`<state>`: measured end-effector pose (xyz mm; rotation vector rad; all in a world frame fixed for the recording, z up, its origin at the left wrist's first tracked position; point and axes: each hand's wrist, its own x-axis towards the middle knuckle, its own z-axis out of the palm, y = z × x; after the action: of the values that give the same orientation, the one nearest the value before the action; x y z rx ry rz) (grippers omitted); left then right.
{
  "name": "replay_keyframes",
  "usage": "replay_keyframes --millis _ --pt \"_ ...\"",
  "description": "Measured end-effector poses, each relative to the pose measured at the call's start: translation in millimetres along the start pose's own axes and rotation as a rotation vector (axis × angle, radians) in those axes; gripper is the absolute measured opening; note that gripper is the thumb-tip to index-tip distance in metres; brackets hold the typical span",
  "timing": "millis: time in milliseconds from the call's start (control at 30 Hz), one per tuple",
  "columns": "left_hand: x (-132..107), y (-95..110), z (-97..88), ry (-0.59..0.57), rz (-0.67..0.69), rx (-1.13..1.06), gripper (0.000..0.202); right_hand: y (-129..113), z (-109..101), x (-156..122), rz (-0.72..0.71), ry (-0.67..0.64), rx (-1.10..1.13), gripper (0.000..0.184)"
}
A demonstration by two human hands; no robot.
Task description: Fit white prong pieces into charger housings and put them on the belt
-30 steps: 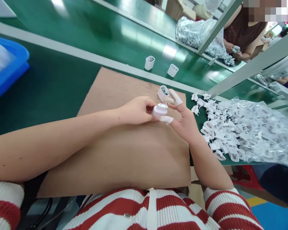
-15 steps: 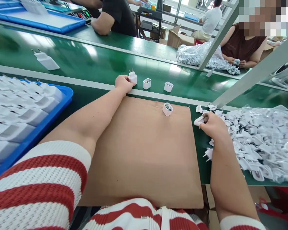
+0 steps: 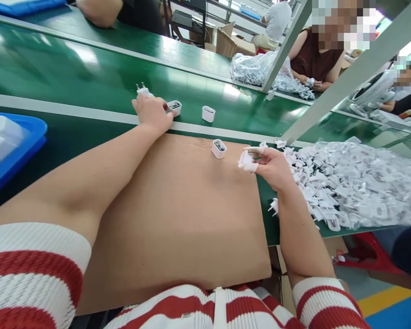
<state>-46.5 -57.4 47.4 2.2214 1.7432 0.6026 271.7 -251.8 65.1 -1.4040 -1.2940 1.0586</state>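
Hands apart: right hand (image 3: 270, 165) clamped on a white plug piece (image 3: 245, 161); left hand (image 3: 152, 113) at an open strip housing (image 3: 176, 108).
Right thumb and fingers pinch the piece by the cardboard's (image 3: 185, 205) far right corner, pointing left, forearm rising from near right. Left arm reaches far; thumb and forefinger meet the strip housing's left end, firmness cannot be told. A pronged adapter (image 3: 144, 92) sits just beyond that hand, contact undetermined. The cardboard housing (image 3: 218, 152) stands upright, mouth up, between the hands, left of the right hand and nearer to it; its mouth's long axis slants far left to near right. Plug pile (image 3: 324, 185) at right; blue tray (image 3: 37, 131) at left.
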Motion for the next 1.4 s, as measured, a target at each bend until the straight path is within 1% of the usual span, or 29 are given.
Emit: replay_keyframes --millis 33,67,100,167,200,233,300,333,367,433,533,600,667,733,800,833,867,933,1000,1033,1100,1167,1200,1300,1400 --pt "-2.6 2.3 -1.6 0.027 0.023 -0.011 0.102 -2.4 3.4 -2.5 0.013 -0.045 0.03 0.053" --pt "-8.1 6.7 -3.3 0.092 0.042 -0.031 0.099 -4.7 6.1 -4.9 0.019 -0.082 0.052 0.048" --pt "-17.0 13.2 -4.9 0.183 0.055 -0.06 0.094 -6.8 8.2 -7.3 0.012 -0.11 0.071 0.043" --pt "-45.2 31.3 -6.0 0.353 0.088 -0.162 0.08 -10.2 10.9 -11.4 -0.024 -0.155 0.104 0.036" --pt "-63.2 41.5 -5.1 0.372 0.125 -0.233 0.071 -11.2 11.8 -12.9 -0.043 -0.173 0.117 0.036" --pt "-82.5 51.2 -3.0 0.339 0.159 -0.317 0.062 -12.0 12.7 -14.1 -0.056 -0.184 0.126 0.039" --pt "-119.6 66.5 4.9 0.159 0.186 -0.476 0.046 -12.6 14.7 -16.0 -0.068 -0.175 0.133 0.046" --pt "-135.1 71.4 10.2 0.07 0.184 -0.528 0.041 -12.8 16.0 -17.1 -0.073 -0.156 0.125 0.046" --pt "-147.5 74.3 16.0 -0.007 0.175 -0.559 0.037 -13.0 17.5 -18.4 -0.081 -0.129 0.105 0.043" --pt "-162.0 75.3 27.2 -0.12 0.183 -0.57 0.035 -13.5 21.2 -21.9 -0.109 -0.077 0.031 0.033" --pt "-164.2 71.2 39.4 -0.214 0.282 -0.572 0.037 -14.0 27.8 -27.7 -0.18 -0.049 -0.09 0.022" --pt "-160.2 68.3 44.3 -0.224 0.359 -0.596 0.045 -13.4 32.1 -30.4 -0.267 -0.078 -0.16 0.019" --pt "-156.5 66.8 47.5 -0.216 0.418 -0.605 0.051 -12.2 35.7 -31.5 -0.372 -0.111 -0.274 0.013" --pt "-154.5 66.5 49.6 -0.214 0.462 -0.61 0.043 -11.1 37.7 -31.8 -0.469 -0.095 -0.431 0.012" --pt "-154.2 66.9 50.6 -0.205 0.481 -0.627 0.032 -11.1 38.2 -32.5 -0.535 -0.036 -0.548 0.025" --pt "-154.3 67.2 50.8 -0.197 0.484 -0.638 0.03 -11.5 38.1 -33.1 -0.557 -0.009 -0.58 0.031" --pt "-154.5 67.4 50.7 -0.19 0.487 -0.649 0.029 -12.0 38.2 -33.9 -0.574 0.001 -0.603 0.034" --pt "-154.8 67.7 50.3 -0.187 0.493 -0.662 0.028 -12.9 39.2 -35.3 -0.618 -0.03 -0.659 0.026" --pt "-154.9 67.6 49.9 -0.195 0.493 -0.664 0.027 -12.6 42.0 -35.8 -0.672 -0.072 -0.76 0.017" --pt "-154.8 67.4 49.8 -0.199 0.491 -0.659 0.027 -11.8 43.9 -35.4 -0.69 -0.086 -0.812 0.019" --pt "-154.4 67.2 50.0 -0.197 0.489 -0.643 0.026 -9.4 48.1 -33.9 -0.702 -0.098 -0.866 0.027" --pt "-154.0 67.0 50.3 -0.19 0.496 -0.637 0.024 -6.7 51.7 -32.2 -0.697 -0.104 -0.856 0.035" --pt "-153.9 66.9 50.5 -0.187 0.501 -0.639 0.023 -5.6 53.1 -31.7 -0.7 -0.101 -0.842 0.036" --pt "-154.3 67.0 50.6 -0.186 0.507 -0.64 0.022 -4.0 55.9 -31.9 -0.706 -0.077 -0.845 0.029" --pt "-155.2 67.4 49.7 -0.191 0.494 -0.626 0.022 -6.0 58.7 -33.9 -0.668 -0.067 -0.903 0.025"
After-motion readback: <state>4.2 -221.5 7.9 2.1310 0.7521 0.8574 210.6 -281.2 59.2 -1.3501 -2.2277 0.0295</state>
